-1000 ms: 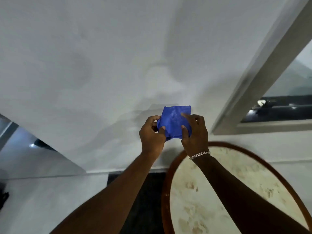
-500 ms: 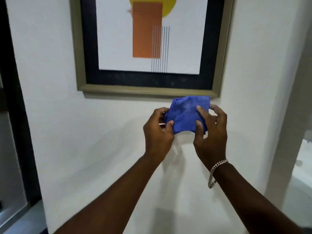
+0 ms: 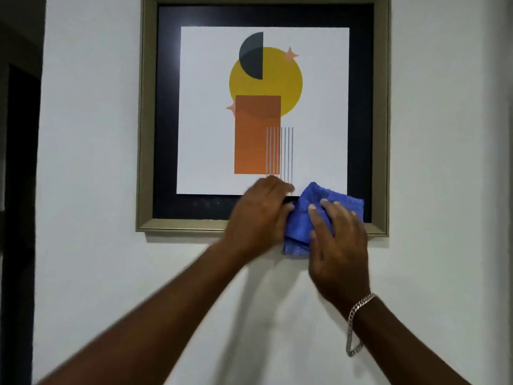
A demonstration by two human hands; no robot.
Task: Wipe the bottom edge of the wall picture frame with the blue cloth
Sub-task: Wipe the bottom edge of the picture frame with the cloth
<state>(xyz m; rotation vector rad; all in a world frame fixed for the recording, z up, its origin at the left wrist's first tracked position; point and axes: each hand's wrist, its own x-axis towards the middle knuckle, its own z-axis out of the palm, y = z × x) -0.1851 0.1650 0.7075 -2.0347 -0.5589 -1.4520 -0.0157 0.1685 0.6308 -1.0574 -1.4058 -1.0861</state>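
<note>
Holding the blue cloth point(image 3: 308, 218) between both hands, the person has it bunched over the lower right of the picture frame point(image 3: 181, 225). The right hand point(image 3: 337, 240) presses it flat-fingered; the left hand point(image 3: 259, 218) pinches its left side. The bottom edge runs horizontally, mostly leftward of the cloth, so the wipe likely travels left.

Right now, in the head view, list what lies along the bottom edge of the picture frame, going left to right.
Dark doorway → white wall → frame's bottom left corner → left hand → blue cloth → right hand → frame's bottom right corner.
</note>
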